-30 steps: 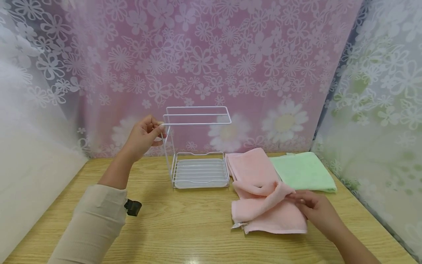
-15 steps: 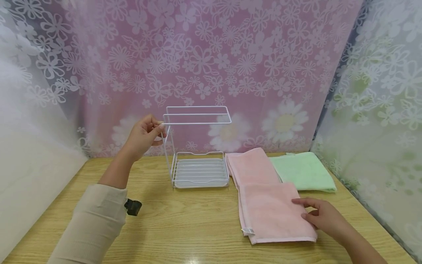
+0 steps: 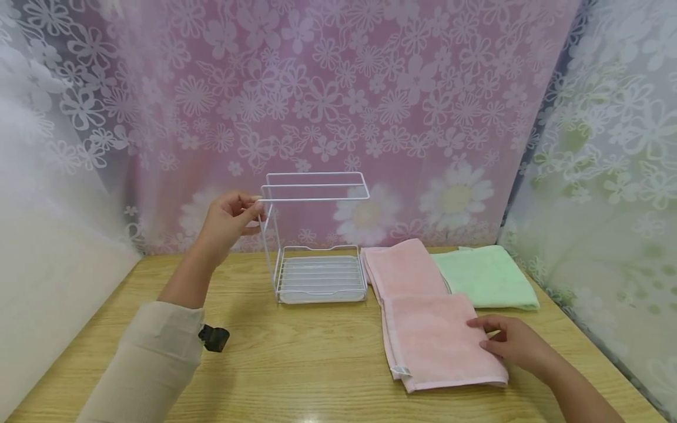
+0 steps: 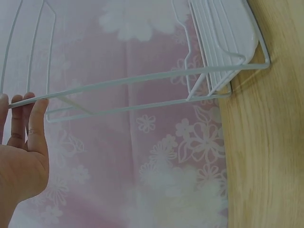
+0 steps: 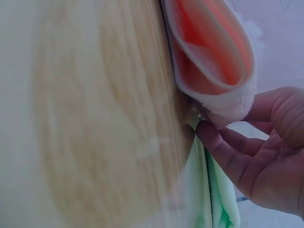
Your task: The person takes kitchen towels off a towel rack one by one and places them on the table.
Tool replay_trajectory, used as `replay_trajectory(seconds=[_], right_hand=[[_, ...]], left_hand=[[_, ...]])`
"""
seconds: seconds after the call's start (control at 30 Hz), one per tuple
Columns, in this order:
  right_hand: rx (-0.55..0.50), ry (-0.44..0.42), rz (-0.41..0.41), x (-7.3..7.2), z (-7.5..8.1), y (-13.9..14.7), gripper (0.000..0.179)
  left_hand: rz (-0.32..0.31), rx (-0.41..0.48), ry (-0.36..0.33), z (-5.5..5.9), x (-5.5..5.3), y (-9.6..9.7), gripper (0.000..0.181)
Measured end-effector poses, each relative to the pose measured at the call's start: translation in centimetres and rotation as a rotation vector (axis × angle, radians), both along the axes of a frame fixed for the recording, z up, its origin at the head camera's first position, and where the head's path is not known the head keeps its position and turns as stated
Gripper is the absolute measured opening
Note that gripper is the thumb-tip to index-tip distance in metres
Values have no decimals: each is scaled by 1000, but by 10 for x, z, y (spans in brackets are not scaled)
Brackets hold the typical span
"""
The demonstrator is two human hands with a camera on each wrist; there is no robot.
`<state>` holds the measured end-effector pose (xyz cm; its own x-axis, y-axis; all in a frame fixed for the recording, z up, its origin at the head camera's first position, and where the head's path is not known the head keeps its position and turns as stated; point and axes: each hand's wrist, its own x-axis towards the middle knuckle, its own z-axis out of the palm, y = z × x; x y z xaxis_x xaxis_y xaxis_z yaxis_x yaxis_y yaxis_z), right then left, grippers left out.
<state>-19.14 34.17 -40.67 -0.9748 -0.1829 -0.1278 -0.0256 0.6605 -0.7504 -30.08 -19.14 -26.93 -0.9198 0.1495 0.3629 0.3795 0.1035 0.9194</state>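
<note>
My left hand [image 3: 224, 222] pinches the upper left corner of a white wire rack [image 3: 315, 200], which stands upright on the table; in the left wrist view the fingers [image 4: 36, 123] meet its side wire. A white tray [image 3: 321, 281] sits at the rack's base. At the right edge of a folded pink towel [image 3: 436, 338] is my right hand [image 3: 515, 341], index finger and thumb touching the cloth, a gap between them. The right wrist view shows the towel's looped fold, which hides some fingertips. More pink towelling [image 3: 407, 267] lies behind; I cannot tell if it is separate.
A folded green towel [image 3: 489, 276] lies at the back right, beside the pink cloth. The wooden table [image 3: 296, 358] ends at a pink flowered curtain [image 3: 317, 106]. Pale sheets hang at the left and right. A black wrist mount [image 3: 214, 338] shows by my left sleeve.
The front pink towel was bunched and turned up in my right fingers; it now lies flat and squared, slightly nearer me. My right fingers have loosened. The left hand keeps its hold on the rack.
</note>
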Motion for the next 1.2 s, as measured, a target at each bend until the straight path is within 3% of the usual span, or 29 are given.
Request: replay_trajectory(seconds=[0.17, 0.3, 0.53, 0.7, 0.97, 1.2], right_hand=[[29, 21, -33, 0, 3, 1, 41], [-9, 29, -48, 2, 5, 3, 47], [-84, 45, -14, 3, 9, 4, 51], [-107, 40, -12, 1, 11, 2, 53], [-129, 94, -9, 2, 16, -6, 51], [-166, 110, -11, 5, 20, -10, 52]], left_hand=[[-12, 143, -34, -6, 4, -4, 25], [-43, 200, -33, -12, 10, -8, 36], [25, 17, -37, -25, 18, -15, 48], [28, -62, -68, -33, 23, -21, 51], [-45, -101, -61, -48, 37, -34, 50], [-17, -146, -71, -63, 50, -44, 51]])
